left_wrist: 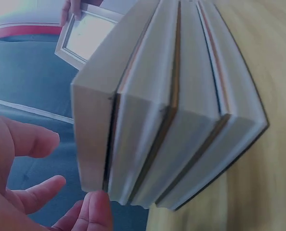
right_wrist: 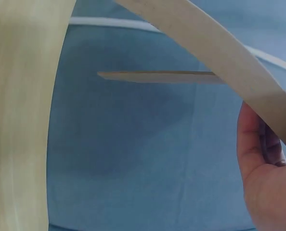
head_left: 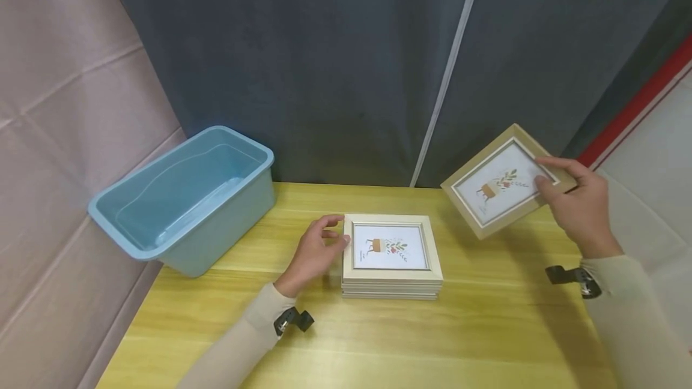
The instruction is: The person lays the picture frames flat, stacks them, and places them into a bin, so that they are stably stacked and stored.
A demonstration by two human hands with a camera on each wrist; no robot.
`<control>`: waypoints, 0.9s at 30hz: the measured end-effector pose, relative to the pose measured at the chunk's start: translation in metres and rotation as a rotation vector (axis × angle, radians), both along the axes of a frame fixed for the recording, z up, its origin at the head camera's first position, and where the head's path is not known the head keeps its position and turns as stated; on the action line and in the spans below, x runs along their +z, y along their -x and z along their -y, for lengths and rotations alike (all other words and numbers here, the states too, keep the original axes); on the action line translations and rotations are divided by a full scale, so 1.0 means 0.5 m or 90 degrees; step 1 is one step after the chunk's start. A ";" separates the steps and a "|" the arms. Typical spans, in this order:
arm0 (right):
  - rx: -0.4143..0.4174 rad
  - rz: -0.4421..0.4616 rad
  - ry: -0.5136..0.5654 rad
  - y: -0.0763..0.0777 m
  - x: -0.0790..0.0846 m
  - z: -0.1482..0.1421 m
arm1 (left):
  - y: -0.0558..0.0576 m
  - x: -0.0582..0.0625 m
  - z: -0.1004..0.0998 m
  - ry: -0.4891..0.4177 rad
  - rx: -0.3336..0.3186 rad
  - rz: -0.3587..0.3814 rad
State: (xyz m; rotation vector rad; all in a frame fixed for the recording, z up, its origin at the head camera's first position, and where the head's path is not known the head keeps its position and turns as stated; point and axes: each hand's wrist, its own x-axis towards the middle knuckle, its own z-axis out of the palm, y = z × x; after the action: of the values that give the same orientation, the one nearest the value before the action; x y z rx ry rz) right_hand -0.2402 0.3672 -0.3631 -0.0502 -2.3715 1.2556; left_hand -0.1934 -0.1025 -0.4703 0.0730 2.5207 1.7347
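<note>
In the head view my right hand [head_left: 586, 203] holds a wooden picture frame [head_left: 465, 188] by its right corner, thumb on the front. The frame is tilted above the table's right side, its plant print facing me. From the right wrist the same frame [right_wrist: 210, 48] shows edge-on, with a thin flat piece [right_wrist: 157, 77] sticking out from its back. A stack of pale picture frames [head_left: 391, 290] lies in the middle, the top one face up with a similar print. My left hand [head_left: 313, 254] is at the stack's left side, fingers loosely bent, fingertips right at its edge [left_wrist: 92, 139].
A blue plastic tub [head_left: 238, 215] stands at the back left of the yellow wood-grain table [head_left: 378, 347]. Behind the table hangs a dark grey cloth [head_left: 303, 77] with a white stripe. Pale cloth [head_left: 70, 137] borders the left side.
</note>
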 end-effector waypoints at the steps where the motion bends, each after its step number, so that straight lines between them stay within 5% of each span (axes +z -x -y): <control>1: 0.002 -0.004 0.001 -0.002 0.001 0.005 | 0.000 0.004 0.002 0.000 0.000 -0.007; 27: 0.171 -0.056 0.062 -0.089 0.012 0.156 | 0.018 0.091 -0.048 -0.080 -0.074 -0.111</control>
State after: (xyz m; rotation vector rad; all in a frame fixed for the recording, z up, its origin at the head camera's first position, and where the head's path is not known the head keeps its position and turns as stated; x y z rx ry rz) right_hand -0.1957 0.2894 -0.3571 0.2968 -2.2963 1.4631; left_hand -0.2022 -0.0784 -0.4250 0.3865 2.4627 1.9139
